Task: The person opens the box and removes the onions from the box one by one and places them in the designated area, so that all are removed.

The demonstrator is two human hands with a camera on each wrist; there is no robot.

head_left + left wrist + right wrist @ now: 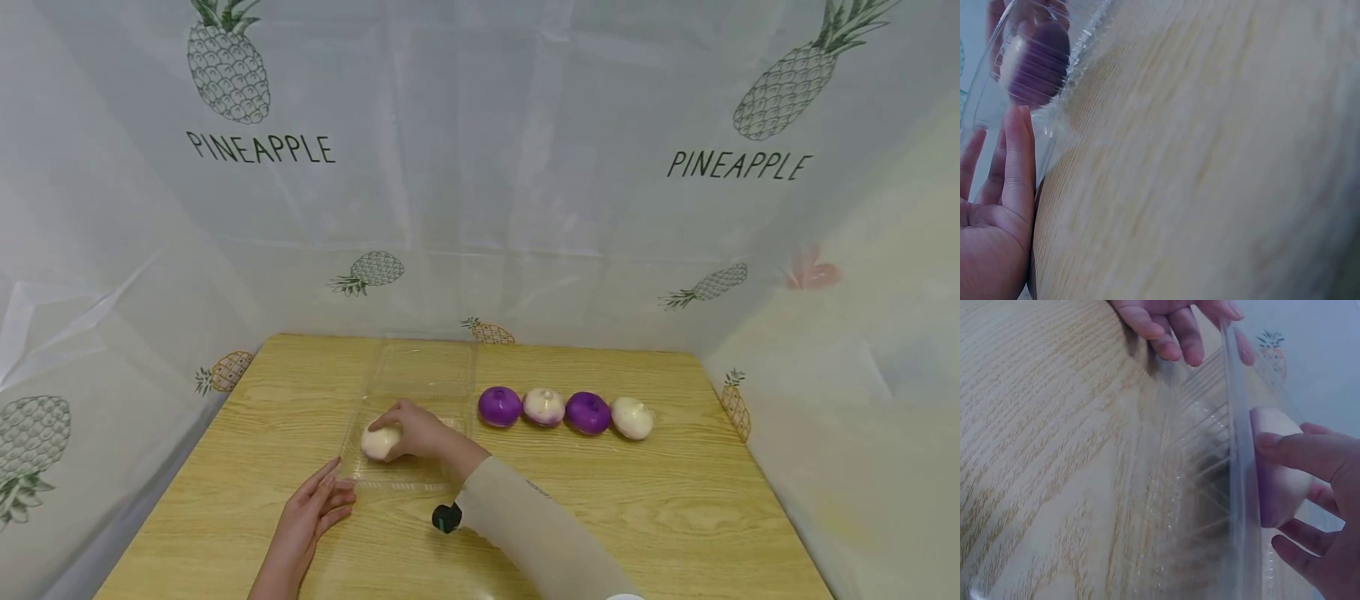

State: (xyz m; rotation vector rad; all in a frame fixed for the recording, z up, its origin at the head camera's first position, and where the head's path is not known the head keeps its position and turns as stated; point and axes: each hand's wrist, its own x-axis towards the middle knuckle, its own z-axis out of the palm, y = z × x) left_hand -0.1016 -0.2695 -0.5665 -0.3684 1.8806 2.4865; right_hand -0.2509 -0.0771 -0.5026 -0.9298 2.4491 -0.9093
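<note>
My right hand (pixel 423 433) grips a white and purple turnip (pixel 377 443) with thumb and fingers spread round its sides. White side up, the turnip sits at the left part of a clear plastic box (pixel 397 482). In the right wrist view, the thumb lies across the turnip (pixel 1285 497), just behind the box wall (pixel 1239 456). My left hand (pixel 311 504) stays at the box's near left corner, its fingers fairly straight and fingertips right at the rim. The left wrist view shows the turnip's purple underside (pixel 1041 69) through the plastic.
Right of the box, a row holds a purple turnip (pixel 499 407), a white one (pixel 543 407), another purple one (pixel 588 413) and another white one (pixel 632 418). The box's clear lid (pixel 423 367) lies folded back on the wooden table (pixel 675 517). A pineapple-print sheet (pixel 480 183) hangs behind.
</note>
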